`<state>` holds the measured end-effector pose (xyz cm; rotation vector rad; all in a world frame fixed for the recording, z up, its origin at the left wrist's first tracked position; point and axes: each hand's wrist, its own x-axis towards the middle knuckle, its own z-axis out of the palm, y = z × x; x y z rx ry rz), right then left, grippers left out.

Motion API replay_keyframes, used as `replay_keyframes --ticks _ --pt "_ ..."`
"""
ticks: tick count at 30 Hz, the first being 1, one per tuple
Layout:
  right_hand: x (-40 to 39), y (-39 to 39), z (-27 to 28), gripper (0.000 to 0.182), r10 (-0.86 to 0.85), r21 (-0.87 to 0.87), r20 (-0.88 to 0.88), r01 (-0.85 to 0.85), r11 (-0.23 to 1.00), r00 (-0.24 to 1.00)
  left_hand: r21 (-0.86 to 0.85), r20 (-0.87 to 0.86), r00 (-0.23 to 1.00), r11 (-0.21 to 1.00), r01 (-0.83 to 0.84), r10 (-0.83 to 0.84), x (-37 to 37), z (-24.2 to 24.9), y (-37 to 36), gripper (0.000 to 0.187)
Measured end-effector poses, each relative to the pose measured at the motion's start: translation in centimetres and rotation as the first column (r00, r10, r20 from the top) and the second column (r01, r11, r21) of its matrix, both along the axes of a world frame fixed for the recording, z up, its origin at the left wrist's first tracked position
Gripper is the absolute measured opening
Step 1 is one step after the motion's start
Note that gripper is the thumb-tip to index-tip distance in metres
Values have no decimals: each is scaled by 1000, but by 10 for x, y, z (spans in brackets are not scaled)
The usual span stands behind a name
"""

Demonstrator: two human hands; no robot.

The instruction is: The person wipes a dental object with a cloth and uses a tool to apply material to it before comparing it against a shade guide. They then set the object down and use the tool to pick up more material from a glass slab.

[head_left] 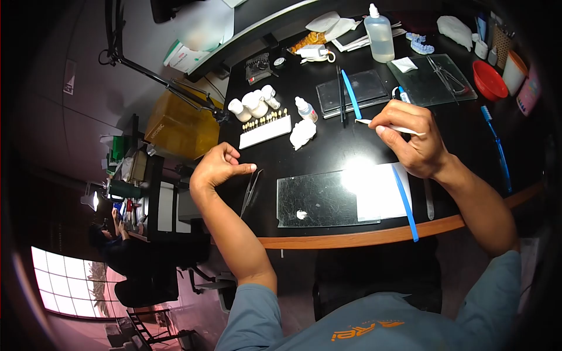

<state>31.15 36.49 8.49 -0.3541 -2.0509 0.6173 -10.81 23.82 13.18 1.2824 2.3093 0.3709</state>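
Observation:
My right hand [410,137] pinches a thin white stick-like tool [398,128], its tip pointing left near the lower end of a blue tool [352,93]. My left hand [219,168] hovers at the left of the black desk, fingers curled and apart from the thumb, with nothing visible in it. Just beside the thumb lie metal tweezers [252,190]. Between my hands and nearer the edge are a scratched glass plate [319,199] with a small white smear and a white sheet [380,193], crossed at its right by a blue strip [405,202].
Behind are a shade guide [265,131], white jars [254,103], a dropper bottle [305,109], crumpled tissue [302,134], a black case [351,92] and a clear bottle [379,36]. At right are a red bowl [489,80] and blue toothbrush [497,149]. A co-worker [117,240] sits far left.

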Motion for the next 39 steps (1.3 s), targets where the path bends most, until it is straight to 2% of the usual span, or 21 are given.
replay_keyframes --ticks 1,5,7,11,15,18,20,21,23,27,29,32,39 --pt "0 0 0 12 6 -7 -21 -7 1000 1000 -2 45 999 1000 -1 1 -3 -1 -3 69" --pt "-1 1 -1 9 17 7 -81 -17 1000 997 44 50 999 999 -2 0 -1 -11 -26 66" --pt "-2 2 -5 8 21 9 -91 -20 1000 996 54 83 995 997 -62 57 17 -16 -44 62" --pt "-4 0 -4 7 45 15 -131 -43 999 990 107 -55 990 987 -123 129 46 -35 -72 38" --pt "-3 -3 -2 6 47 38 -149 -42 998 988 203 -26 997 977 -65 71 43 -37 -77 26" --pt "-3 -3 -1 6 45 47 -158 -38 998 986 313 -98 995 950 1 31 40 -16 -51 25" --pt "-2 -2 0 5 47 44 -142 -41 998 989 419 -245 969 904 82 25 44 -1 -22 24" --pt "-1 -2 1 5 48 45 -134 -42 998 990 471 -332 942 858 206 -45 35 -1 -5 24" --pt "-3 -4 2 5 56 31 -147 -52 998 987 519 -411 903 782 347 -128 24 -6 27 27" --pt "-2 -2 1 6 34 55 -151 -26 998 988 553 -356 923 763 336 -149 11 -38 70 29" --pt "-3 -3 -1 6 32 50 -179 -24 998 983 493 -399 904 795 353 -154 5 -54 76 27" --pt "0 -6 0 6 23 6 -136 -23 1000 990 502 -297 931 795 341 -212 4 -66 74 27" --pt "-2 -14 3 5 58 31 -99 -55 998 993 481 -308 935 819 313 -177 22 -54 66 30"
